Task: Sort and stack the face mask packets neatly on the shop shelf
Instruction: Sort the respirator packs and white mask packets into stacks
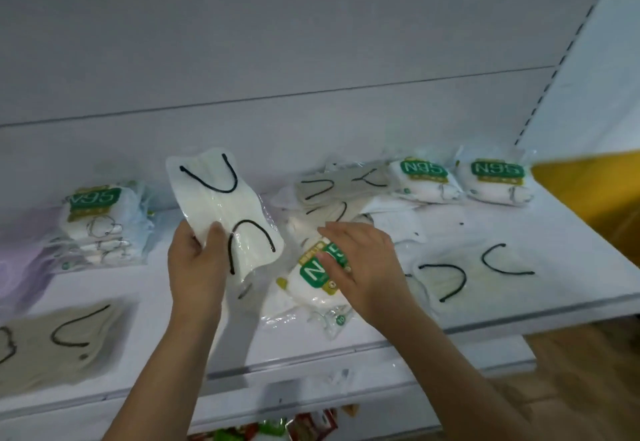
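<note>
Just left of the N95 packet (320, 272), left hand (194, 260) is pinching a mask packet (221, 205) by its lower edge; right hand (360, 264) is pressing flat on the N95 packet on the shelf (519, 232). Looking light, floppy, slippery film; edge grips seeming best.

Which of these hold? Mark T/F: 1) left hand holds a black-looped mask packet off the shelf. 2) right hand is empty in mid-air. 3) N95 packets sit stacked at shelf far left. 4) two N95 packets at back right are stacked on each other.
1. True: the left hand holds the black-looped mask packet above the shelf.
2. False: the right hand rests on an N95 packet lying on the shelf.
3. True: the N95 stack is there.
4. False: the back-right N95 packets lie side by side.
</note>
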`<state>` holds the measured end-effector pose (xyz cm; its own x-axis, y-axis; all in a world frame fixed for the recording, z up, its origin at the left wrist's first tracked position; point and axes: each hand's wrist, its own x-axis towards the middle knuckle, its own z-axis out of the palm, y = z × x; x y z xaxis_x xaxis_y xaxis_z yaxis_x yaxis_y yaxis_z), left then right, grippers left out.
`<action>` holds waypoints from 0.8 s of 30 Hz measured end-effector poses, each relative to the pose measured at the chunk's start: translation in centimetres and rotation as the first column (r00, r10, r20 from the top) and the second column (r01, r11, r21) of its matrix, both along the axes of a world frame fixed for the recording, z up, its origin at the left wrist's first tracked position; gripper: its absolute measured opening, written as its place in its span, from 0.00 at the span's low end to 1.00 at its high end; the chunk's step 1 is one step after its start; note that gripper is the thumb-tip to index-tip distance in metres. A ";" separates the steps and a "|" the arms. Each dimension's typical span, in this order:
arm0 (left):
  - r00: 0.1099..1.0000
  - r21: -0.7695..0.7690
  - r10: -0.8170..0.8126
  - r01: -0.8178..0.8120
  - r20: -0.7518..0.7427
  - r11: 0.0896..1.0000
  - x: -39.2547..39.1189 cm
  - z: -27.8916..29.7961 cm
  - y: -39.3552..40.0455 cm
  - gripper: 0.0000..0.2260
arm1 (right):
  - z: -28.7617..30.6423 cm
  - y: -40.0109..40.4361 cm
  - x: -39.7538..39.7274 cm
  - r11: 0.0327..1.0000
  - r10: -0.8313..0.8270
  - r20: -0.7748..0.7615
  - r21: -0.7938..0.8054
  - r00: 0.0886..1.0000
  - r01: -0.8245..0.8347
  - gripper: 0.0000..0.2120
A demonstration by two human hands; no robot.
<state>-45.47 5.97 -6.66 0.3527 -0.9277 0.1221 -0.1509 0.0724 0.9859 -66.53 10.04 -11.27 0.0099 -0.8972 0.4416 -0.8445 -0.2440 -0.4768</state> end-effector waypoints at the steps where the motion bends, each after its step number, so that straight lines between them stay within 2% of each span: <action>1: 0.997 0.015 -0.069 0.070 -0.038 0.997 -1.1 0.2 0.4 0.05 | -0.2 0.9 -1.7 0.996 -0.090 -0.003 -0.015 0.996 0.090 0.22; 2: 0.987 0.043 -0.143 0.146 -0.068 0.988 -2.4 0.3 0.8 0.06 | -0.3 1.8 -3.8 0.978 -0.204 -0.016 0.029 0.979 0.205 0.23; 3: 0.972 0.071 -0.218 0.224 -0.083 0.972 -3.7 0.3 1.2 0.06 | -0.6 2.9 -6.2 0.932 -0.333 -0.049 0.138 0.942 0.336 0.27; 5: 0.940 0.125 -0.331 0.339 -0.078 0.933 -6.4 0.0 2.0 0.08 | -1.1 5.1 -10.8 0.718 -0.540 -0.186 0.407 0.821 0.565 0.40; 6: 0.928 0.158 -0.368 0.372 -0.055 0.915 -7.5 -0.3 2.3 0.08 | -1.3 6.0 -12.3 0.618 -0.576 -0.255 0.487 0.777 0.618 0.46; 7: 0.916 0.192 -0.399 0.398 -0.033 0.897 -8.4 -0.6 2.4 0.08 | -1.7 6.6 -13.3 0.575 -0.582 -0.294 0.511 0.758 0.639 0.48; 9: 0.893 0.244 -0.449 0.444 -0.035 0.862 -9.6 -1.0 2.5 0.09 | -2.5 7.3 -14.0 0.620 -0.573 -0.287 0.461 0.768 0.635 0.45; 11: 0.865 0.260 -0.499 0.492 -0.044 0.831 -10.4 -1.2 2.3 0.10 | -2.7 7.5 -14.1 0.689 -0.589 -0.198 0.385 0.783 0.615 0.35; 14: 0.839 0.274 -0.544 0.521 0.007 0.808 -11.2 -0.8 1.7 0.09 | -2.4 8.0 -14.7 0.711 -0.655 -0.042 0.306 0.755 0.633 0.21; 16: 0.824 0.293 -0.566 0.533 0.035 0.794 -11.8 -0.6 1.7 0.07 | -1.7 8.4 -14.9 0.748 -0.656 0.186 0.290 0.732 0.597 0.15; 18: 0.788 0.337 -0.615 0.568 0.041 0.751 -12.4 -0.6 2.1 0.07 | -0.4 8.4 -14.1 0.858 -0.510 0.441 0.195 0.739 0.476 0.12; 19: 0.768 0.361 -0.641 0.596 0.004 0.717 -12.7 -0.7 2.3 0.10 | 0.3 8.0 -13.3 0.910 -0.404 0.477 0.119 0.780 0.398 0.13; 20: 0.757 0.375 -0.645 0.630 -0.100 0.680 -13.0 -0.7 2.5 0.11 | 0.8 7.4 -12.3 0.951 -0.295 0.435 0.049 0.850 0.305 0.16; 22: 0.705 0.384 -0.590 0.709 -0.395 0.591 -13.2 -0.3 2.5 0.14 | 0.6 5.8 -10.2 0.997 -0.081 0.148 -0.001 0.986 0.082 0.25; 23: 0.667 0.379 -0.566 0.743 -0.484 0.551 -13.1 0.1 2.7 0.16 | 0.2 5.2 -9.3 0.999 0.021 0.049 0.040 0.999 -0.023 0.29; 24: 0.633 0.372 -0.590 0.773 -0.502 0.513 -12.8 0.3 2.7 0.17 | 0.0 4.7 -8.6 0.987 0.112 0.040 0.110 0.993 -0.116 0.32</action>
